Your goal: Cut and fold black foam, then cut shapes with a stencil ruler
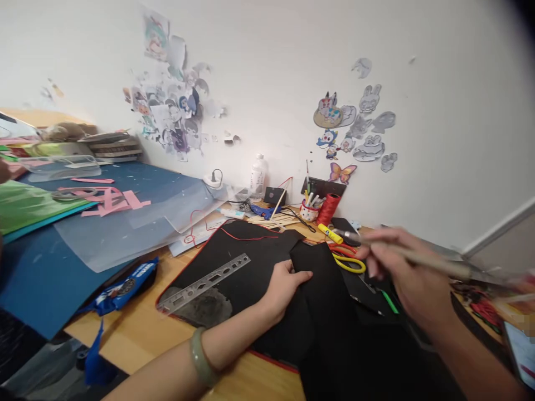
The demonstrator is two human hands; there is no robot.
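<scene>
My left hand (286, 287), with a pale green bangle at its wrist, holds the edge of a black card-like sheet (324, 284). Its thumb lies on top of the sheet and the other fingers are mostly hidden. Raised at the right, my right hand (412, 281) is closed round a long, pale-handled tool (422, 259) with a metallic tip pointing left; motion blur hides its exact kind. Below the sheet is a black mat (267, 253) with a red edge. A clear stencil ruler (209, 284) lies on the mat, left of my left hand.
Yellow-and-red-handled scissors (351, 263), a yellow glue stick (330, 233) and a green pen (389, 301) lie near my right hand. A pen cup (309, 211) and red thread spool (329, 209) stand behind. Pink strips (111, 200) and a blue wrapper (125, 287) are at left.
</scene>
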